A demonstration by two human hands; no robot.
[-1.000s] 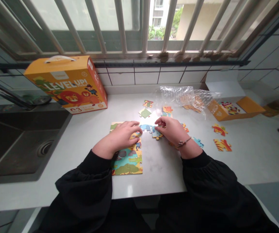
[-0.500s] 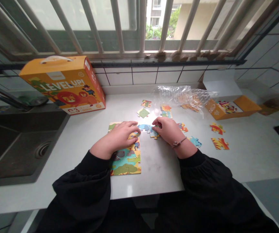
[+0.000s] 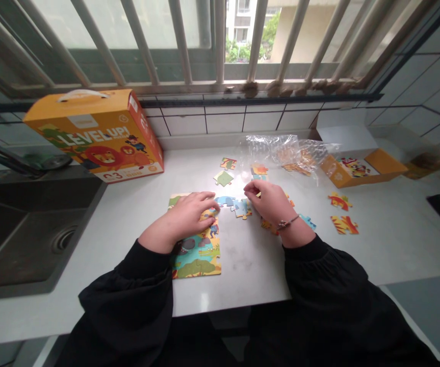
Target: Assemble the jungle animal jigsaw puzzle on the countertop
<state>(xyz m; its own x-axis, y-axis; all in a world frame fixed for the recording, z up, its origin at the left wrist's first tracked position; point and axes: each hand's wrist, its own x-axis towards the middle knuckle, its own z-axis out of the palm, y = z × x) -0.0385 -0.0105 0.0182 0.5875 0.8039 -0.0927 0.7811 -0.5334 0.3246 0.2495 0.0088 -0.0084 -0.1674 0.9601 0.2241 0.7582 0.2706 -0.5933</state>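
My left hand [image 3: 192, 216] lies with its fingers stretched over the upper part of a joined jigsaw puzzle [image 3: 197, 267], covering much of it. By its fingertips is a blue puzzle piece [image 3: 225, 201], and a light-blue puzzle piece [image 3: 241, 208] lies right against that one. Just right of the light-blue piece, my right hand [image 3: 267, 201] hovers with thumb and fingers drawn together; nothing shows at the fingertips. Orange puzzle pieces [image 3: 268, 227] are partly hidden beneath this hand. Beyond the hands lie a green puzzle piece [image 3: 224, 178] and a red-and-green puzzle piece [image 3: 228, 163].
A large orange puzzle box [image 3: 101, 137] stands at the back left beside the sink [image 3: 24, 239]. Clear plastic bags [image 3: 292, 153] with pieces lie at the back, near a small open orange box [image 3: 357, 173]. Two orange puzzle pieces [image 3: 344, 225] rest to the right.
My right hand has let go of the light-blue puzzle piece and moved slightly right of it. My left hand has stayed on the puzzle. The view has shifted a little to the right.
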